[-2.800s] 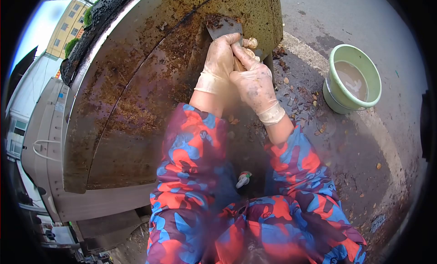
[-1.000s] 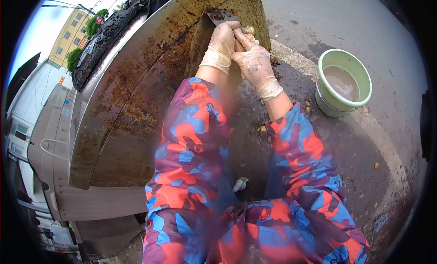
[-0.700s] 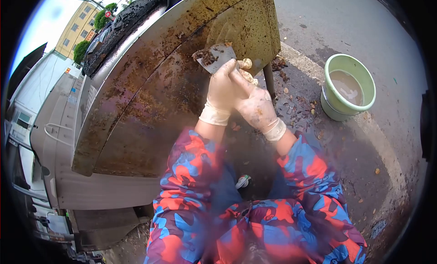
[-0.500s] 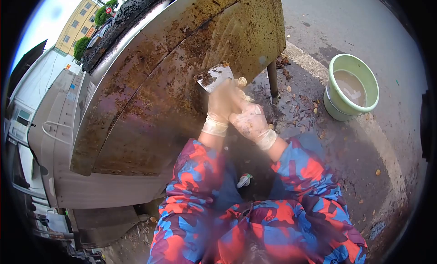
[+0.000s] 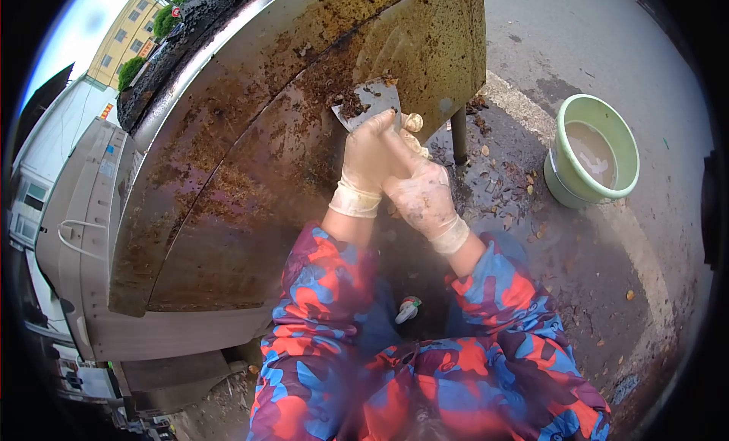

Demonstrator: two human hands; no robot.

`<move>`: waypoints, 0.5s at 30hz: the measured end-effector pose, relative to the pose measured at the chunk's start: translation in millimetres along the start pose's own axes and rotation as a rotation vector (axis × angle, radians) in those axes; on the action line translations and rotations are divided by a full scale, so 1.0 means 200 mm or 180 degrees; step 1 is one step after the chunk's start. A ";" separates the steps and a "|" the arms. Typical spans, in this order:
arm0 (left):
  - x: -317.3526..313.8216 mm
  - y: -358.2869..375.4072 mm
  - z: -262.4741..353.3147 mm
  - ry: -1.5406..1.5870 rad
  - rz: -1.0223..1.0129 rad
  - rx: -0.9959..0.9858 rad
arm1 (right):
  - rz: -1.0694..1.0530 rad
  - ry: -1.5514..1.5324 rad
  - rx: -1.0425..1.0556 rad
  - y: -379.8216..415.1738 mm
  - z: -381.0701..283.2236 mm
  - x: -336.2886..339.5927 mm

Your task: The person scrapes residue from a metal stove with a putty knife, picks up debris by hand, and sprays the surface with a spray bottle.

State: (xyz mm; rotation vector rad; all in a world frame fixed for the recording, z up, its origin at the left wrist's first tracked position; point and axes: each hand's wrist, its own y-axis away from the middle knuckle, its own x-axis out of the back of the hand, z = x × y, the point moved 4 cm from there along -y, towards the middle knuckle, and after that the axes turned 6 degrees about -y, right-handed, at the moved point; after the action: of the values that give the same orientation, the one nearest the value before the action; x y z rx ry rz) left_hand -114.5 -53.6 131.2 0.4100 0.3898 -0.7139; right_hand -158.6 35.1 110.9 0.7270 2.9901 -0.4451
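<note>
My left hand (image 5: 364, 158), in a pale thin glove, is closed around a scraper. My right hand (image 5: 422, 199), gloved and smeared with dirt, grips beside it; both hands hide the handle. The scraper's flat metal blade (image 5: 370, 103) has brown grime heaped on it and lies against the metal panel (image 5: 250, 183). This panel is large, tilted and crusted with brown, greasy dirt, with a seam running across it. Paler streaks show on its upper right part.
A pale green bucket (image 5: 571, 167) with murky water stands on the pavement at the right. A metal leg (image 5: 459, 135) supports the panel. Wet debris and leaves (image 5: 501, 186) lie beneath. A small white-and-green object (image 5: 408, 310) is on the ground between my legs.
The view has shifted slightly, so the panel and bucket sit a little differently in frame. My hands still hold the scraper against the panel, and more grime shows along its blade.
</note>
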 end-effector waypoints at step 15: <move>-0.49 -0.21 0.34 -0.1292 0.0143 -0.0309 | 0.0732 0.0912 0.1908 -0.34 -0.26 0.24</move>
State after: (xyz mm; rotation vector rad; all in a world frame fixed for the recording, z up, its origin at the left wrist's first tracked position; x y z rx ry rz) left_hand -196.6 -62.1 226.5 0.1742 0.0315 -0.7118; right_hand -230.8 12.4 174.0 1.2485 2.9624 -1.3526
